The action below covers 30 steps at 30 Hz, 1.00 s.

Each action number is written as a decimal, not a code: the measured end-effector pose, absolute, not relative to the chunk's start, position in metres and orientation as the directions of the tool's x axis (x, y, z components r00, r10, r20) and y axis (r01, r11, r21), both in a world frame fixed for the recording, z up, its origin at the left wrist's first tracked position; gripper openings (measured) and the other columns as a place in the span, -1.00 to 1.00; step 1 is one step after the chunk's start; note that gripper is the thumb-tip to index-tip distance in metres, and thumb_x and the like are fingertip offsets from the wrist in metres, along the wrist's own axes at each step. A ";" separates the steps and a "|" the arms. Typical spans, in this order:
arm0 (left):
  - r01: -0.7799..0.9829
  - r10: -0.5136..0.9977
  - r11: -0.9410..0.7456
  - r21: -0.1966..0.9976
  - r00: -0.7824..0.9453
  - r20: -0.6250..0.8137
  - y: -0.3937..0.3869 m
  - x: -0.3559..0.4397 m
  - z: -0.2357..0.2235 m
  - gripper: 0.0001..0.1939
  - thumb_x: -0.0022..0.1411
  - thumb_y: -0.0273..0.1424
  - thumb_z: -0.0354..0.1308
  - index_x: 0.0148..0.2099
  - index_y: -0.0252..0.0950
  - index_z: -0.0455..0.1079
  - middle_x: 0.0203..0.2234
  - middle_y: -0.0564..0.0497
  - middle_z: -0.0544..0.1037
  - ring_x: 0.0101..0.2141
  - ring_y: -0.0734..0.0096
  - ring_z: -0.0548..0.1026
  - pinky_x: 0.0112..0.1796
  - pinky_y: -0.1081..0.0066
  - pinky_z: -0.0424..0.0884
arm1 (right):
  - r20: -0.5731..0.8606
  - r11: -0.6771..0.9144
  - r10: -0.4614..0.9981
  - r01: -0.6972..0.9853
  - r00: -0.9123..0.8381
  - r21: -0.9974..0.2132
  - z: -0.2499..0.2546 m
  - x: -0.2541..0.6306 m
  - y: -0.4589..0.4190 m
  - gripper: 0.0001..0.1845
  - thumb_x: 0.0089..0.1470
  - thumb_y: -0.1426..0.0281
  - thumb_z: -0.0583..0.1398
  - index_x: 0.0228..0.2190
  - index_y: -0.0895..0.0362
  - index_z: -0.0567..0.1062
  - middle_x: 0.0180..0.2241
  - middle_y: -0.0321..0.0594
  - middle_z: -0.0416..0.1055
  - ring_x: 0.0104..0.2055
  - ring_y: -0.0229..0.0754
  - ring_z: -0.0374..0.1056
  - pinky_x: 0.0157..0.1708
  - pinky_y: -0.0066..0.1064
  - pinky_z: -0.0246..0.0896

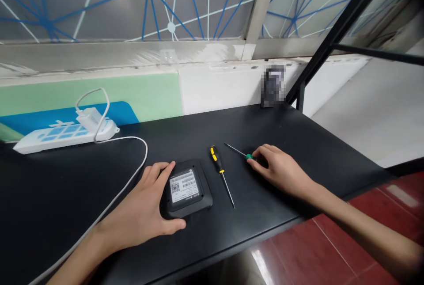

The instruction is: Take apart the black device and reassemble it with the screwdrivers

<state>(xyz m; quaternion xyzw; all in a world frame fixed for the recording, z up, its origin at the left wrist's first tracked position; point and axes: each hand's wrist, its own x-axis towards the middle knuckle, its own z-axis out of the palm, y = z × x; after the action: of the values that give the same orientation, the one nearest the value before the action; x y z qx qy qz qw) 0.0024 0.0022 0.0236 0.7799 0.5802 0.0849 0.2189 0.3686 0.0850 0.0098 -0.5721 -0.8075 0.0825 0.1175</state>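
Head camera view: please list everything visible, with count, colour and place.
table: one, black, across the middle
flat device: one, black with white label, centre
lying screwdriver: one, black-yellow, right of device
held screwdriver: one, green on handle, farther right
power strip: one, white-blue, back left
charger: one, white, on strip
cable: one, white, charger to bottom left
blurred object: one, dark, back right
panel: one, green and blue, behind strip
wall: one, white, behind table
panes: at least two, grey, blue-and-white lines, top
frame: one, black, right
floor tiles: several, red, bottom right
left hand: one, bare, around device's left side
right hand: one, bare, gripping held screwdriver
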 end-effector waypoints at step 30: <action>0.807 0.973 -0.190 0.559 0.229 -0.001 0.000 0.022 0.014 0.17 -0.14 -0.16 0.38 0.45 -0.40 0.00 0.28 -0.37 0.29 0.29 -0.32 0.21 0.19 -0.13 0.30 | -0.119 0.289 0.942 0.938 -0.315 -0.190 0.035 0.178 0.106 -0.38 0.27 0.14 -0.03 -0.34 0.33 0.65 -0.26 0.25 0.63 -0.17 0.13 0.57 -0.20 -0.24 0.32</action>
<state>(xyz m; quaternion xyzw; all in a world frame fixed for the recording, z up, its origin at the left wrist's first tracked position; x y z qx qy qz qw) 0.0222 0.0000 0.0142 0.7496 0.5939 0.1811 0.2291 0.1782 0.1057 0.0353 -0.5853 -0.8029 0.1127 0.0080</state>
